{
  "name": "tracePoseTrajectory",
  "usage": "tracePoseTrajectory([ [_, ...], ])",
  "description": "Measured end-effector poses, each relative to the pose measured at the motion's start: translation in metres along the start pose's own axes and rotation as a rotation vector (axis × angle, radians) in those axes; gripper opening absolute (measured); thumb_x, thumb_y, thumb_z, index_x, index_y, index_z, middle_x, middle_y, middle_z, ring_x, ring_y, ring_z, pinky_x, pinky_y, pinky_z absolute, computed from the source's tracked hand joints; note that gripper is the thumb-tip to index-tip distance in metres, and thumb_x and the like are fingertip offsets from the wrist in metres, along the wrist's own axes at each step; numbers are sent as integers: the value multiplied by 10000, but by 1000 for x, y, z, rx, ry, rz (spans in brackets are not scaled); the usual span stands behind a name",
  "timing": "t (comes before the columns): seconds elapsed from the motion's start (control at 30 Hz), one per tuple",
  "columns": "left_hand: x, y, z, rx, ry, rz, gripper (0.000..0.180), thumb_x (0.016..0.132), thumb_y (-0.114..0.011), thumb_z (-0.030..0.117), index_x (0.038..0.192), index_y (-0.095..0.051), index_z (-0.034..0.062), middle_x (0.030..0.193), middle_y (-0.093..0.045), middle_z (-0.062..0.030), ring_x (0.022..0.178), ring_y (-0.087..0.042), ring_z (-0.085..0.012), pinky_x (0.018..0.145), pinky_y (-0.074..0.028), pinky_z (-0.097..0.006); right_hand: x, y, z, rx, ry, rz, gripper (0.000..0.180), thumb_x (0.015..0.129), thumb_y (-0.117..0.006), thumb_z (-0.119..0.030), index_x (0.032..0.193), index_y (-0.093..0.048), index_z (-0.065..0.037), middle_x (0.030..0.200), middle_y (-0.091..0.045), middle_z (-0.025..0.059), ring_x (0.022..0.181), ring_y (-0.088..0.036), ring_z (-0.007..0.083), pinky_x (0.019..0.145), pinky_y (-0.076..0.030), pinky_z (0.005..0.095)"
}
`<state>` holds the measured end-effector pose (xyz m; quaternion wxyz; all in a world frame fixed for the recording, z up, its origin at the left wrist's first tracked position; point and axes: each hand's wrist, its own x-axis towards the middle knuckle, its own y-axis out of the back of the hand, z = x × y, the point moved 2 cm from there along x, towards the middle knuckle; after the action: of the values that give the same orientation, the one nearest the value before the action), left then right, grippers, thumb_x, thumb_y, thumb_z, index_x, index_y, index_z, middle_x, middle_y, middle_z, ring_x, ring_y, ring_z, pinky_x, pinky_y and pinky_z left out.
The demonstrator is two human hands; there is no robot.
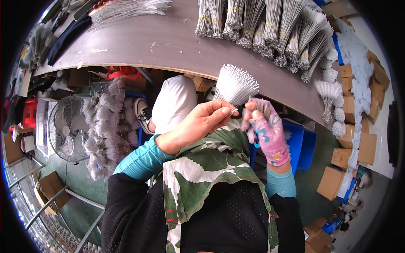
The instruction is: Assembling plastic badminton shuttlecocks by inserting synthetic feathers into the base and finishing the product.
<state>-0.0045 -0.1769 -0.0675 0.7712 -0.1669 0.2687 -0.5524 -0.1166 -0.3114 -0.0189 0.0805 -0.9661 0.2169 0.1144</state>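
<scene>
My bare left hand (206, 121) is closed, thumb and forefinger pinching a small white-tipped piece (233, 111). Close beside it is my right hand (266, 133), in a pink flowered glove with greyish fingers. Its fingers are curled, and what they hold, if anything, I cannot make out. A small blue bit (256, 144) shows near its lower fingers. Just beyond both hands, at the table's edge, a bundle of thin white-tipped stems (237, 84) fans out upward. The hands hide its lower end. A camouflage apron (202, 173) covers my lap.
On the brown table (168, 44) lie several wire bundles (253, 25) tied with yellow bands, and loose wires (130, 12). A fan (66, 128) and hanging white bundles (107, 122) stand left. Blue bins (301, 145) and cardboard boxes (331, 183) are at right.
</scene>
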Motion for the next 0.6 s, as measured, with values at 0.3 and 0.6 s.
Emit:
tracePoseTrajectory([
  [0.3,-2,-11,-6,59,-25,16,208,980,-435,182,1066,-570,51,720,-445,66,615,-325,-16,537,-273,-162,-17,6,3,58,-483,-268,299,954,-463,-293,887,-588,-30,625,-541,-12,503,-527,52,423,-384,174],
  [0.6,1,-14,-17,-110,-119,-151,194,979,-428,149,1107,-518,35,920,-578,-13,812,-547,-66,767,-429,-200,-16,6,8,42,-486,-295,315,948,-471,-304,871,-586,-21,579,-537,-7,468,-506,46,398,-369,173],
])
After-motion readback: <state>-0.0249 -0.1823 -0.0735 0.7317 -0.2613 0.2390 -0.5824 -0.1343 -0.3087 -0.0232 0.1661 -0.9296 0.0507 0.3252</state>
